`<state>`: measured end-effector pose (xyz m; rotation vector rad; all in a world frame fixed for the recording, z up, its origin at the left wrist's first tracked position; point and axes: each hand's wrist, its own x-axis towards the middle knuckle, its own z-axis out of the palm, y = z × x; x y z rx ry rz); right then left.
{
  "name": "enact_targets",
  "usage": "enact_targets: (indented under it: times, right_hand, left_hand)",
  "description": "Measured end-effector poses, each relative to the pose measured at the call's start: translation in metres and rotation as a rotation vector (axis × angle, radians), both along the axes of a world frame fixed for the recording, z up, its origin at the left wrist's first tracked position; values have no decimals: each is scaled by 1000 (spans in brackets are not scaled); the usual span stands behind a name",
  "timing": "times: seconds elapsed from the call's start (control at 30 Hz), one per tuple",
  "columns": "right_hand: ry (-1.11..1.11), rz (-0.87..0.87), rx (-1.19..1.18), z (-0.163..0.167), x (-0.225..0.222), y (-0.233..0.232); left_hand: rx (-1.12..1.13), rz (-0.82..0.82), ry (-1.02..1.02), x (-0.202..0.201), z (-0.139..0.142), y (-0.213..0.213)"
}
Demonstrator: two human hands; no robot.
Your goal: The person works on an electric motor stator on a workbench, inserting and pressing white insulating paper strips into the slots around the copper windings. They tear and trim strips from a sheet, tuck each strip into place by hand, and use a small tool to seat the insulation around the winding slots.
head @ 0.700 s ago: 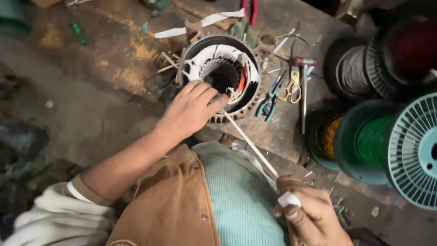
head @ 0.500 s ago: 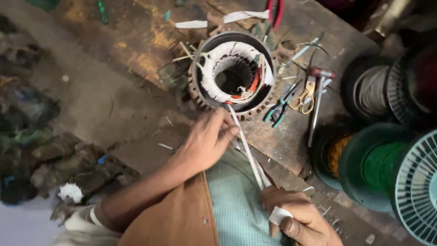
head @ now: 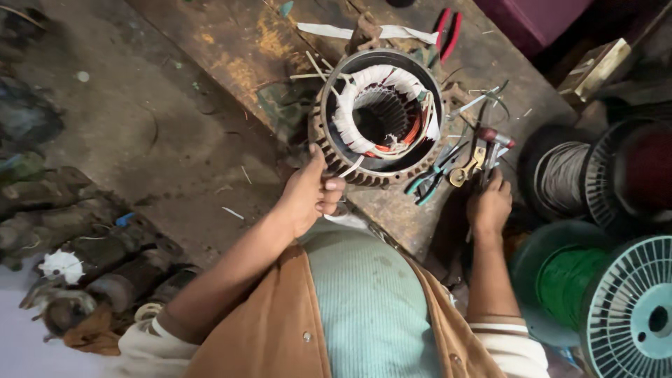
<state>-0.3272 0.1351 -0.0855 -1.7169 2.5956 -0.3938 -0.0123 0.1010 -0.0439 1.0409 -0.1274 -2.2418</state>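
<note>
Stator [head: 381,119] lies flat — bore axis facing up.

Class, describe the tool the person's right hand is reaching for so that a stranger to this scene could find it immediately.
Start at the big round motor stator on the rusty workbench. Just to its right lies a cluster of hand tools, where the right hand touches the hammer. Unlike the teal-handled pliers and yellow-handled scissors beside it, it has a dark reddish head.

The left hand [head: 311,196] has dropped from the stator [head: 381,115] bore to its lower-left rim. The right hand [head: 490,206] has left the white strip, now reaching the tools [head: 476,150] at centre right.
</note>
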Motion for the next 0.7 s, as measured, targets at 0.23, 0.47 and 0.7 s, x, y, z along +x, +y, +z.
enact_targets:
  times: [0.23, 0.47, 0.7]
  right_hand:
    - [-356, 36, -107, 139, 17, 12]
    - [-125, 592, 173, 137, 109, -33]
    - [-105, 617, -125, 108, 109, -45]
  left_hand:
    - [-55, -183, -46, 6, -1, -47]
    - [-14, -205, 7, 31, -44, -81]
    - [-33, -202, 32, 66, -86, -112]
